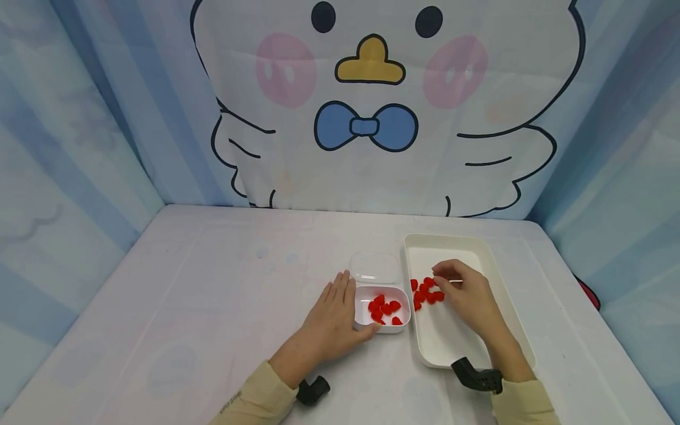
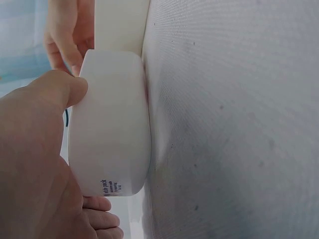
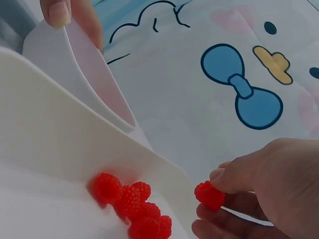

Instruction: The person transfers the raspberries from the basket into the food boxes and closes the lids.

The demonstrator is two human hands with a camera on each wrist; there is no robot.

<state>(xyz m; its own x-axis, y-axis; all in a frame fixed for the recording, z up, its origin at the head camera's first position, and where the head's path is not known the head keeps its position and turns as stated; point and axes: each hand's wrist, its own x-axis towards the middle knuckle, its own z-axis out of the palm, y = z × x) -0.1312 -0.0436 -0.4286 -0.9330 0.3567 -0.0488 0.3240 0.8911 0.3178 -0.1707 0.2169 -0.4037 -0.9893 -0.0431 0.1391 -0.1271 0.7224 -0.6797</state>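
In the head view my left hand lies along a small white box, its fingers straight beside the left wall and the thumb touching the near rim. Several red raspberries lie inside that box. A single raspberry is pinched between the thumb and fingers of my right hand, over the white tray. Left of this hand, more raspberries cluster in the tray, with several showing in the right wrist view. The box's near wall faces the left wrist view and bears small dark print.
Behind the box lies a clear plastic lid. The tray's raised left rim stands close to the box's right side. A pale cloth covers the table, and printed curtains surround it at the back and both sides.
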